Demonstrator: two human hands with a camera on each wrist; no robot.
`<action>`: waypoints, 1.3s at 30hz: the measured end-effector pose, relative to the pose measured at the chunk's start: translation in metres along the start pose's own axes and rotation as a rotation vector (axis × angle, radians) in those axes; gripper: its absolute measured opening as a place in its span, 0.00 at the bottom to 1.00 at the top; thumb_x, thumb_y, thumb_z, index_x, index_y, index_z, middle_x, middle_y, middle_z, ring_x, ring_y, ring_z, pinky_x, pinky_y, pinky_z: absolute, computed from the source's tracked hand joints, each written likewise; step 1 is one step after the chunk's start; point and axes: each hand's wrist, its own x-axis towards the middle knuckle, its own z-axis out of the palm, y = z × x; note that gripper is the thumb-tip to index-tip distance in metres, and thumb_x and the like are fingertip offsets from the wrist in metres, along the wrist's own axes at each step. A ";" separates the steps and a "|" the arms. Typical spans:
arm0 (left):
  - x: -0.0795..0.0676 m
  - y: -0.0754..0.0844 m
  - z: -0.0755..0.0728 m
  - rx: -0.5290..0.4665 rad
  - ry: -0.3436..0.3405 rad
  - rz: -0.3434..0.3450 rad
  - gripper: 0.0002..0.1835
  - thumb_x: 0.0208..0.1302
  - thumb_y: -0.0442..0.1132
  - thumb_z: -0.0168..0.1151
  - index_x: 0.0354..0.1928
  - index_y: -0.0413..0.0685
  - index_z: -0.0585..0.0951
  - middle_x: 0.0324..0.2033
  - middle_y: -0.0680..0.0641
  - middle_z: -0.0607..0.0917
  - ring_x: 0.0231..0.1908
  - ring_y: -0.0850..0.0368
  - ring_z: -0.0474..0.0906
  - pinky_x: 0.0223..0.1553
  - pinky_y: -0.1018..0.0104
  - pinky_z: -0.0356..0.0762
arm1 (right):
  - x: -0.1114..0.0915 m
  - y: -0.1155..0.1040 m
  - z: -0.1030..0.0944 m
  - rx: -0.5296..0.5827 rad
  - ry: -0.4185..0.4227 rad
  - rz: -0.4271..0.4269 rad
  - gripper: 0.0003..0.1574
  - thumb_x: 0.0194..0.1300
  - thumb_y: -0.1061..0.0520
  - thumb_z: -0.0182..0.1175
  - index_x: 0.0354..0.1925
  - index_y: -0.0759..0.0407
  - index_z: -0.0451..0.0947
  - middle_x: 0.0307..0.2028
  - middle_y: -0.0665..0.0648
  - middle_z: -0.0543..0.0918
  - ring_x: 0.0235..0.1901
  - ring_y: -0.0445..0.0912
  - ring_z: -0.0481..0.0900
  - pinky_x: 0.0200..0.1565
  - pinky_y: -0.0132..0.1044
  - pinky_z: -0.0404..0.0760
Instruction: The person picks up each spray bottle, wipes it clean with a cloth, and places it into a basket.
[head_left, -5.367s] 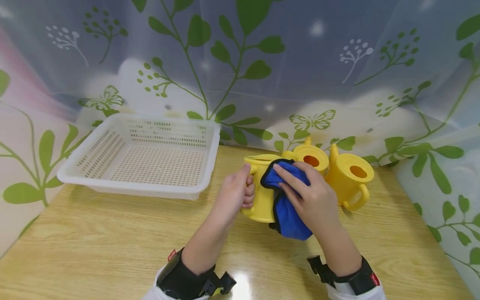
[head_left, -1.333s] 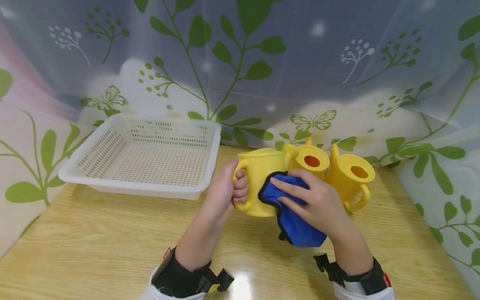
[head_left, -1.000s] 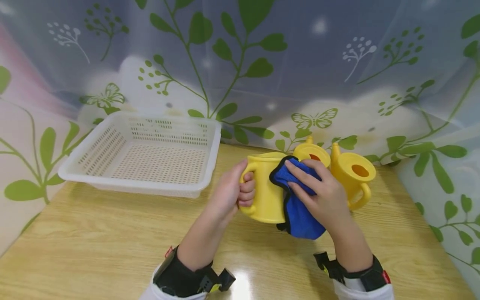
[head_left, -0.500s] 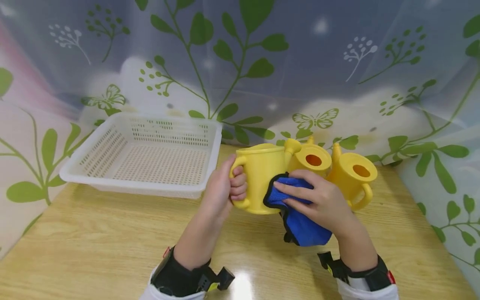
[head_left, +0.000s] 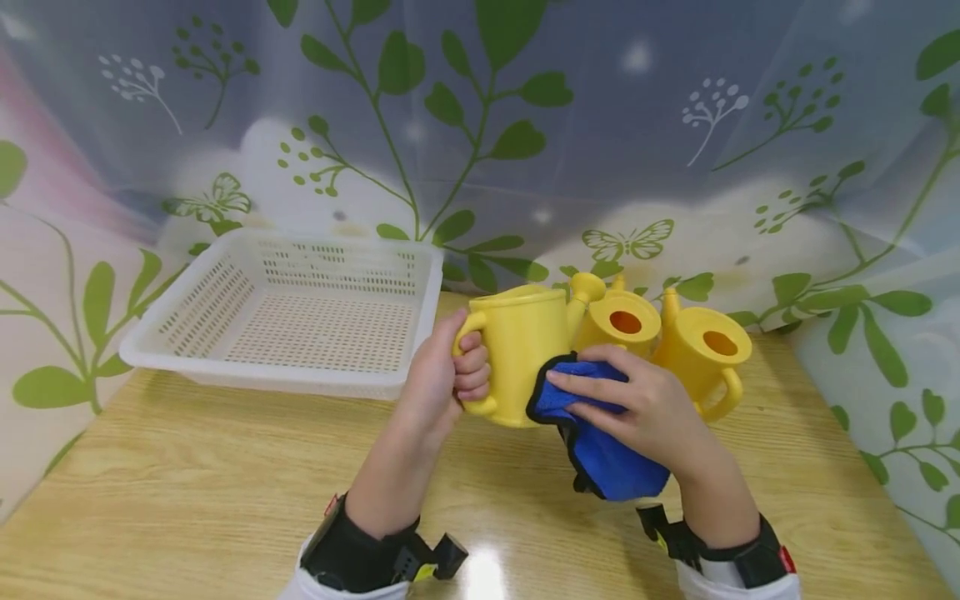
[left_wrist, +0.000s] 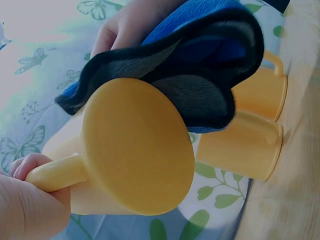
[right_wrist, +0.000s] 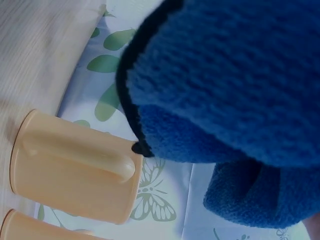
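In the head view my left hand point(head_left: 450, 375) grips the handle of a yellow watering can point(head_left: 517, 350), held off the table and tilted. The left wrist view shows its flat round base point(left_wrist: 137, 145). My right hand point(head_left: 645, 404) holds a blue cloth point(head_left: 618, 462) with black edging against the lower right side of the can, fingers laid over the fabric. Part of the cloth hangs below that hand. Its thumb is hidden. The cloth point(right_wrist: 240, 85) fills much of the right wrist view.
Two more yellow watering cans, a nearer-middle one point(head_left: 633, 340) and a right one point(head_left: 686, 362), stand at the back right. A white perforated basket point(head_left: 300, 379) sits at the back left. The wooden table point(head_left: 225, 475) meets a leaf-patterned curtain point(head_left: 360, 167) behind.
Compared with the earliest frame, the held can sits higher and slightly left, its spout now visible. The cloth and right hand have shifted from the can's upper side to its lower side, with up-and-down movement between.
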 end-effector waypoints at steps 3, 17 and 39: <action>0.000 -0.004 0.001 0.016 -0.038 -0.022 0.21 0.71 0.50 0.35 0.18 0.54 0.56 0.06 0.62 0.56 0.09 0.68 0.47 0.13 0.77 0.43 | 0.000 0.001 0.000 -0.005 0.053 0.028 0.19 0.64 0.42 0.53 0.48 0.46 0.79 0.41 0.58 0.79 0.33 0.44 0.77 0.32 0.36 0.78; 0.000 -0.013 0.012 0.089 -0.124 -0.083 0.21 0.71 0.51 0.36 0.19 0.53 0.57 0.07 0.60 0.55 0.09 0.69 0.49 0.12 0.76 0.45 | -0.002 0.011 -0.004 -0.126 0.254 0.149 0.21 0.65 0.44 0.53 0.48 0.53 0.79 0.38 0.63 0.80 0.35 0.49 0.78 0.32 0.42 0.77; 0.000 -0.002 0.003 -0.007 -0.040 -0.012 0.21 0.71 0.49 0.36 0.17 0.55 0.56 0.05 0.62 0.57 0.09 0.69 0.48 0.12 0.77 0.43 | -0.001 0.010 -0.001 -0.036 0.118 -0.029 0.18 0.66 0.44 0.51 0.46 0.48 0.80 0.41 0.58 0.80 0.38 0.46 0.78 0.37 0.39 0.79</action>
